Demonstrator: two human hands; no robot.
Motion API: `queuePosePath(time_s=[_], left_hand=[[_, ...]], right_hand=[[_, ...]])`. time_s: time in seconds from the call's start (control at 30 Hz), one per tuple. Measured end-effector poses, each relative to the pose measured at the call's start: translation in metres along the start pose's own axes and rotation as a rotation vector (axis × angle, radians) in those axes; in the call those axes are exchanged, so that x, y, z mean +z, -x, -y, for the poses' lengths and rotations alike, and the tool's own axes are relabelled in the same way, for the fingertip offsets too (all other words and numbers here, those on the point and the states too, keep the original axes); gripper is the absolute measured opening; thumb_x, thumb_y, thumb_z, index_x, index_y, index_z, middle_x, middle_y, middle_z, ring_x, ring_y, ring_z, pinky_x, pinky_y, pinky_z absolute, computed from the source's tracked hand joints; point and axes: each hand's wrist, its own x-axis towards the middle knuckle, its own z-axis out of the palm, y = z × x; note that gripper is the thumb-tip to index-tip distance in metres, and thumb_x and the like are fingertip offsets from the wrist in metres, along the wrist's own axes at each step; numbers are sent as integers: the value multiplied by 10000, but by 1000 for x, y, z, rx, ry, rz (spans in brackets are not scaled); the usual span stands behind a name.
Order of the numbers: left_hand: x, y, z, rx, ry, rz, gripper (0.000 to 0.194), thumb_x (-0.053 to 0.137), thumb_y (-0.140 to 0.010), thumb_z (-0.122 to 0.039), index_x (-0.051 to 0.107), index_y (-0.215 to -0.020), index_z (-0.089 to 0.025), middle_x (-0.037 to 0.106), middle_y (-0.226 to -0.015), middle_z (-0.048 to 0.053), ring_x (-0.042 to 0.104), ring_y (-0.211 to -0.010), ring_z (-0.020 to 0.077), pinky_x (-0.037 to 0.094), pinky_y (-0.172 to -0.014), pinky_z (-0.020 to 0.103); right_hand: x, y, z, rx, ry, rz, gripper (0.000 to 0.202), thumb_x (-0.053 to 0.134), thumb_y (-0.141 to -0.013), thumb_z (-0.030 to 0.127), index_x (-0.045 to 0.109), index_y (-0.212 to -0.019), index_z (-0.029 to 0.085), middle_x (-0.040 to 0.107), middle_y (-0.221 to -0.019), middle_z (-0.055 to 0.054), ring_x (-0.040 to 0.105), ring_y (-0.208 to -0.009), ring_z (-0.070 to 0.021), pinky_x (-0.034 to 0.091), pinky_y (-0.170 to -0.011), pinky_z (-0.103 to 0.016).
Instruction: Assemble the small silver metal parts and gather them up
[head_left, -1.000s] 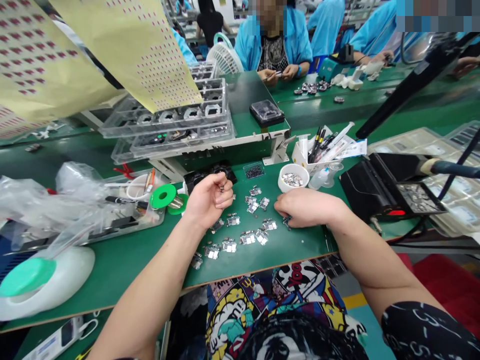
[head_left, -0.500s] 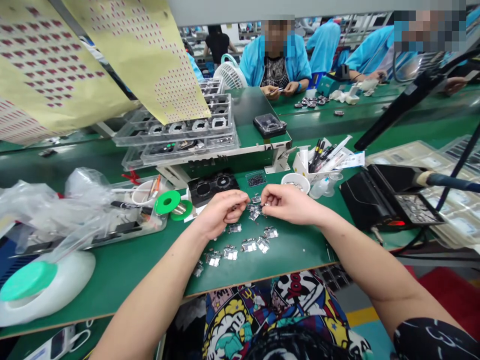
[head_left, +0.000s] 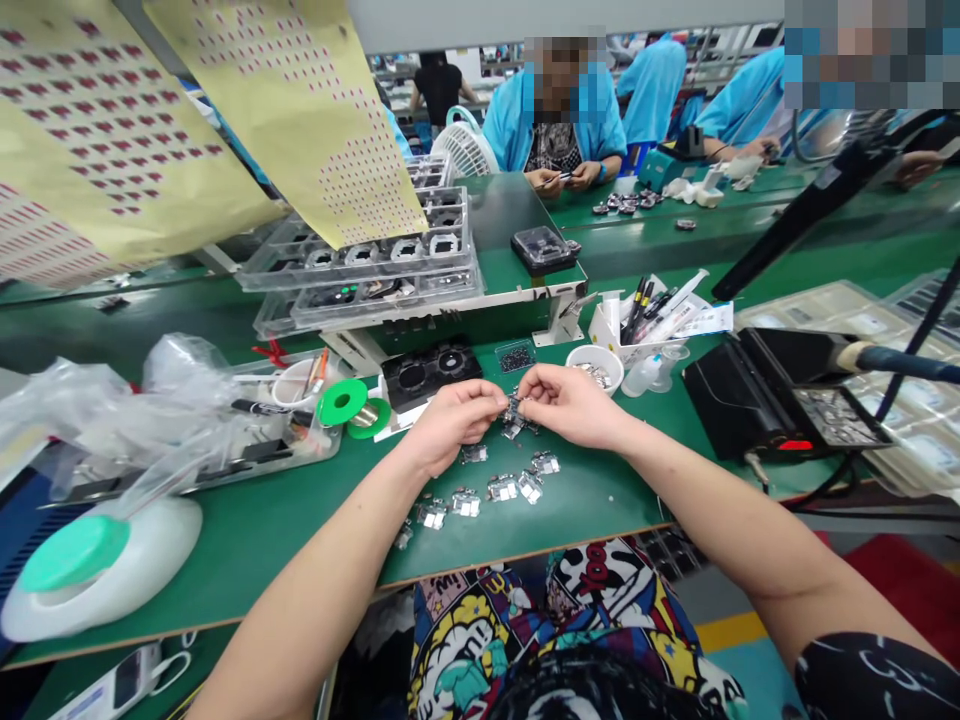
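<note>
Between the left hand (head_left: 461, 425) and the right hand (head_left: 570, 405), over the green tabletop (head_left: 585, 505), I located a small silver-and-black metal part (head_left: 514, 407). It lay directly right of the left hand and directly left of the right hand, about equally near to both. Both hands gripped it in a thumb-and-finger pinch; I could not tell which one bore its weight. Its long axis was covered by the grip, and I could not determine it from my station.

Toward the near edge of the tabletop, flat silver metal pieces (head_left: 502, 488) lay loose in a staggered group, clear of both hands.

Containers, as I located them: just beyond the right hand, a round white bowl (head_left: 617, 384) contained small silvery pieces. Beyond the gripped part, a shallow clear plastic dish (head_left: 502, 351) held tiny black pieces. Behind the bowl, a white rectangular box (head_left: 604, 332) held pens and syringes. Farther off to the left, stacked clear plastic trays (head_left: 375, 273) held pale ring-shaped parts in compartments.
</note>
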Motion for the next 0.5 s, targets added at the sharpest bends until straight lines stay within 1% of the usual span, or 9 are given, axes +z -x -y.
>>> queuePosePath(time_s=[0.07,0.13,0.2,0.27,0.33,0.4,0.5], left_hand=[[0,0,0,8,-20,-11,328,905,-781,-392,724,-907,-149,437,-637,-63,248,-487,22,110,-475,213],[0,0,2,40,-82,-26,330,915,-759,-388,745,-917,-153,497,-655,-45,276,-495,30,139,-471,211],[0,-1,4,97,-167,-54,303,913,-746,-370,763,-900,-156,573,-702,-16,345,-524,46,212,-483,207],[0,-1,6,157,-261,-79,261,902,-743,-345,774,-873,-159,611,-734,2,421,-580,71,298,-531,207],[-1,-2,8,194,-354,-87,220,883,-754,-327,775,-859,-165,601,-718,-3,452,-618,90,334,-574,211],[-1,-2,8,211,-448,-87,190,857,-776,-325,773,-851,-172,565,-678,-18,444,-618,96,326,-580,212],[-1,0,6,202,-562,-64,164,822,-802,-327,768,-831,-175,511,-628,-35,431,-591,96,312,-565,217]], right_hand=[[0,0,0,11,-9,13,120,713,-853,279,699,-928,186,680,-799,11,620,-739,-141,512,-690,-269],[0,1,0,11,-14,30,121,711,-865,281,718,-937,184,696,-800,6,626,-739,-142,510,-687,-266],[0,1,0,5,-8,48,122,704,-877,277,738,-946,183,715,-803,1,639,-739,-144,510,-684,-263],[-1,2,0,3,18,68,110,694,-884,261,753,-938,184,734,-809,0,657,-741,-144,514,-690,-259],[-2,2,1,-1,52,83,100,684,-887,239,762,-921,187,749,-820,3,672,-749,-143,518,-701,-254],[-2,3,2,-10,81,91,102,675,-889,223,769,-914,189,757,-830,8,680,-755,-140,516,-706,-249],[-3,3,2,-16,107,90,118,670,-894,222,781,-918,193,761,-833,12,684,-757,-139,509,-700,-246]])
